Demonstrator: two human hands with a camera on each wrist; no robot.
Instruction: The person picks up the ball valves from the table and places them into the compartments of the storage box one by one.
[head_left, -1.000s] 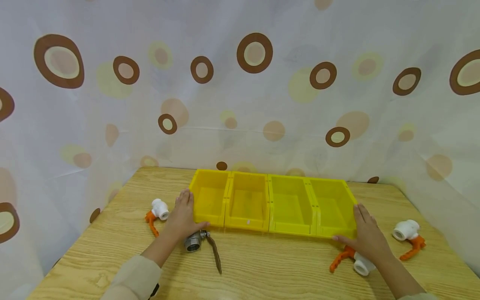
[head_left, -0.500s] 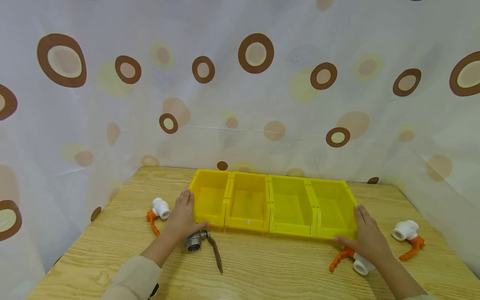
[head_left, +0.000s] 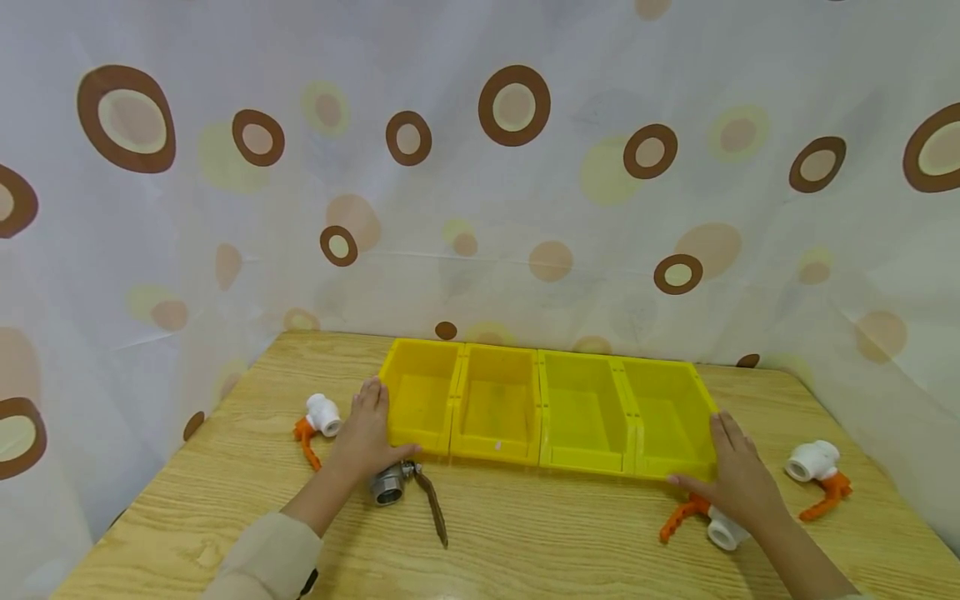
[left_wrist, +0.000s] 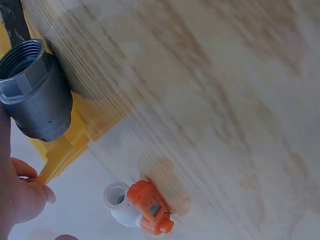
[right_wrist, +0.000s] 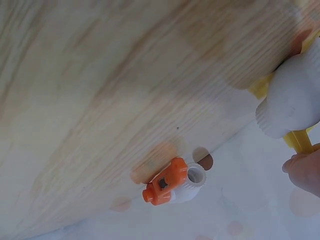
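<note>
A row of several yellow bins [head_left: 498, 408] stands on the table, joined side by side. At its left end my left hand [head_left: 363, 437] presses the side wall with extended fingers, thumb along the front edge. My right hand [head_left: 742, 479] rests in the same way against the right end. Just below the left hand lies a metal valve [head_left: 387, 485] with a dark lever; it looms large in the left wrist view [left_wrist: 42, 95]. Partly under the right hand is a white valve [head_left: 724, 530] with an orange handle.
Another white valve [head_left: 323, 415] with an orange handle lies left of the left hand, and a similar one [head_left: 813, 461] sits at the right side of the wooden table [head_left: 525, 542]. Behind the table hangs a patterned curtain [head_left: 465, 200].
</note>
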